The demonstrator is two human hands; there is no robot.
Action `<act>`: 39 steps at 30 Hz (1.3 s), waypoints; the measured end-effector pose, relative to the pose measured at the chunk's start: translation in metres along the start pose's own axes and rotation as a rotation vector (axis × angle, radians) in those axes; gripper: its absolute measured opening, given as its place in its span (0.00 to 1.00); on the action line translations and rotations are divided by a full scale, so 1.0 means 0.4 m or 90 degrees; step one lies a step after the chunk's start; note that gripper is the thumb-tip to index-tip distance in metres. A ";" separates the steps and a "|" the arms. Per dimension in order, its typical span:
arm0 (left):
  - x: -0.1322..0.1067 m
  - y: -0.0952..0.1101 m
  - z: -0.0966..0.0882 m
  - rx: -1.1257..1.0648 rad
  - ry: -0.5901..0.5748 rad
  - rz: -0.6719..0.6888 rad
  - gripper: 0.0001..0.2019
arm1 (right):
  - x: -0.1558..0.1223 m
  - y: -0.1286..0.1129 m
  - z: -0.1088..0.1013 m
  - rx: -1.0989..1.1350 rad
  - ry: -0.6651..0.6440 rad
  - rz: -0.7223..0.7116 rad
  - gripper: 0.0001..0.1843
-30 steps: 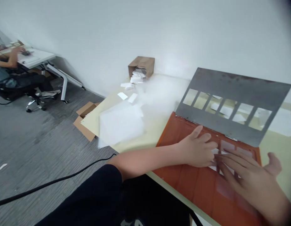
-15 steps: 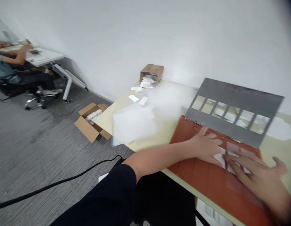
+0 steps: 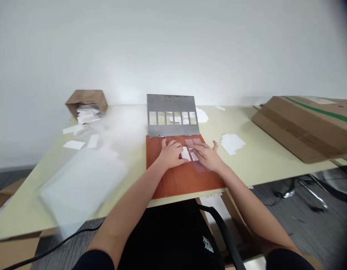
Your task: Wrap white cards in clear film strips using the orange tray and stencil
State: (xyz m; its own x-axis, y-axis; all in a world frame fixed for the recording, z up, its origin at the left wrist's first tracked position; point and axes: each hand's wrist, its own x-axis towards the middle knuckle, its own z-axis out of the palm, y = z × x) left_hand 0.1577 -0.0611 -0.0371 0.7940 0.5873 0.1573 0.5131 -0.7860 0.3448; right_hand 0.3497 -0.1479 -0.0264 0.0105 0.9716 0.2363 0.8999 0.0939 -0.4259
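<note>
An orange-brown board [image 3: 173,183] lies on the table in front of me, with a hinged grey metal frame [image 3: 170,129] raised at its far edge. Several rectangular windows are cut through that frame. White cards [image 3: 185,153] and pinkish translucent film strips [image 3: 201,167] rest on the board. My left hand [image 3: 172,153] lies on the board, its fingers apart and its thumb along the nearest card. Across from it, my right hand [image 3: 208,155] reaches flat over the cards and film, fingers stretched out and thumb raised. The right fingers partly cover the cards.
Left of the board lies a blurred stack of translucent sheets [image 3: 83,183]. Behind it a small carton [image 3: 96,96] spills white cards, with loose cards [image 3: 74,144] nearby. To the right are a white card pile [image 3: 232,143] and a large cardboard box [image 3: 299,127].
My view has swung right, bringing the board to the middle and the large box into sight. Both hands stay on the board around the cards. The other person is out of view.
</note>
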 end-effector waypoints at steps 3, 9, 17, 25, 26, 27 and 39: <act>0.003 -0.001 -0.003 -0.008 0.001 -0.007 0.19 | -0.019 0.000 -0.015 0.019 0.065 0.047 0.19; 0.006 -0.001 -0.002 -0.038 0.018 -0.025 0.21 | -0.094 -0.007 -0.001 0.077 0.137 0.127 0.17; 0.006 0.000 0.000 -0.100 0.071 -0.024 0.29 | -0.108 -0.053 0.038 0.145 0.165 0.185 0.15; 0.002 -0.001 -0.001 -0.232 0.097 0.105 0.28 | -0.035 -0.082 0.059 0.221 0.157 0.220 0.23; 0.002 -0.001 0.001 -0.280 0.109 0.117 0.27 | -0.031 -0.083 0.063 0.236 0.160 0.224 0.23; 0.001 -0.001 0.004 -0.335 0.123 0.122 0.26 | -0.027 -0.084 0.067 0.254 0.164 0.228 0.22; 0.014 0.000 0.012 -0.746 0.149 -0.033 0.30 | -0.025 -0.071 0.057 0.553 0.176 0.228 0.24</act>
State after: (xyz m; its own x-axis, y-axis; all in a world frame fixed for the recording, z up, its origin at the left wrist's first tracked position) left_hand 0.1637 -0.0590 -0.0408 0.6402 0.7296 0.2407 -0.1630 -0.1772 0.9706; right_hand 0.3142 -0.1554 -0.0368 0.4228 0.8987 0.1165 0.1901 0.0378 -0.9810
